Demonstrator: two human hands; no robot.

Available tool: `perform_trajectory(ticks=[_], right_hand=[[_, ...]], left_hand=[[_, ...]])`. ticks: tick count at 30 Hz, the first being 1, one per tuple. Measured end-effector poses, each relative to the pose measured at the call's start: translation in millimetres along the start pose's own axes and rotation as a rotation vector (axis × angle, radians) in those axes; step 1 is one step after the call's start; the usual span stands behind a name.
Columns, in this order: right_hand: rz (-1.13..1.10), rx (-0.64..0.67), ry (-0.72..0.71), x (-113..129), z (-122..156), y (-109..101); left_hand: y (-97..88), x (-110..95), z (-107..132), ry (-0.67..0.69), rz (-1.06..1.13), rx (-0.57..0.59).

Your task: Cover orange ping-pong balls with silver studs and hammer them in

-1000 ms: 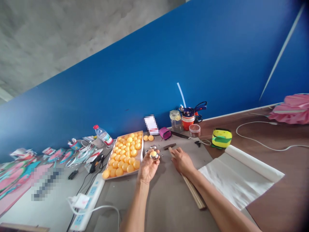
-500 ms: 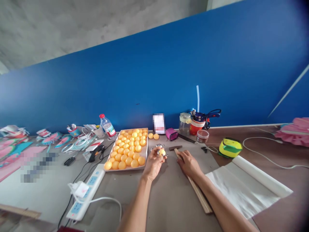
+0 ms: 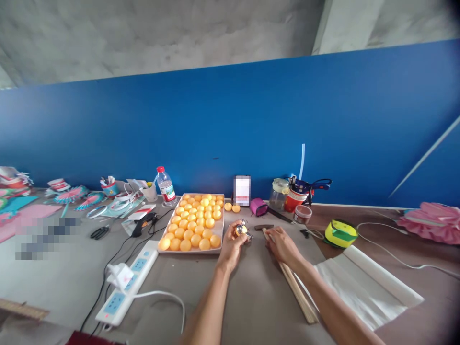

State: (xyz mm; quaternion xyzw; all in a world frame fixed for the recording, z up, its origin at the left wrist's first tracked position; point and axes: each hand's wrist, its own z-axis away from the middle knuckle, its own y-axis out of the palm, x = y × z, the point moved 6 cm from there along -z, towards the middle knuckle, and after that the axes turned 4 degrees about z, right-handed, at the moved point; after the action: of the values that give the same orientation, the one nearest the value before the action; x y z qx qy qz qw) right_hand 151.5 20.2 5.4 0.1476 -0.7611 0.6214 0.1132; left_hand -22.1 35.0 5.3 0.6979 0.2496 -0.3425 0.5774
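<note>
My left hand is closed around an orange ball that looks like a table-tennis ball, with shiny silver pieces around it. The exact shape of the silver pieces is too small to tell. To the right, my right hand has its fingers bent over the far part of some long, pale wooden strips lying on the table. A dark brown crosspiece lies at their far end; whether it is joined to them is unclear. Left of my left hand, a shallow white tray holds many orange balls.
Two loose orange balls, a purple pouch, a glass jar and a red cup stand behind. A power strip with cables and a water bottle are left. White cloth or paper and a yellow-green roll lie right.
The camera view has tilted and shifted. My left hand has turned the ball a little, with more silver showing. My right hand stays on the wooden strips, its fingers slightly shifted.
</note>
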Motion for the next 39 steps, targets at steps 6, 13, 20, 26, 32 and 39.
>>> perform_trajectory(ticks=[6,13,20,26,32,39], right_hand=[[0.079,0.049,-0.072,34.8,-16.4,0.5],[0.182,0.072,-0.12,44.8,-19.2,11.6],[0.143,0.05,-0.199,43.2,-27.1,22.1],[-0.004,-0.041,-0.223,36.5,-29.8,21.7],[-0.172,-0.111,-0.05,12.6,-30.9,14.9],[-0.02,0.031,-0.254,32.6,-23.4,15.9]], left_hand=[[-10.1,2.9,-4.2,-0.052,0.067,-0.107],[-13.0,6.5,-7.3,-0.027,0.008,-0.119],[-11.9,8.9,-9.8,-0.011,-0.082,-0.109],[-12.3,6.1,-8.0,-0.003,-0.088,-0.133],[-14.2,2.7,-6.8,0.023,-0.061,-0.173],[-15.4,-1.0,-4.2,0.071,-0.153,-0.203]])
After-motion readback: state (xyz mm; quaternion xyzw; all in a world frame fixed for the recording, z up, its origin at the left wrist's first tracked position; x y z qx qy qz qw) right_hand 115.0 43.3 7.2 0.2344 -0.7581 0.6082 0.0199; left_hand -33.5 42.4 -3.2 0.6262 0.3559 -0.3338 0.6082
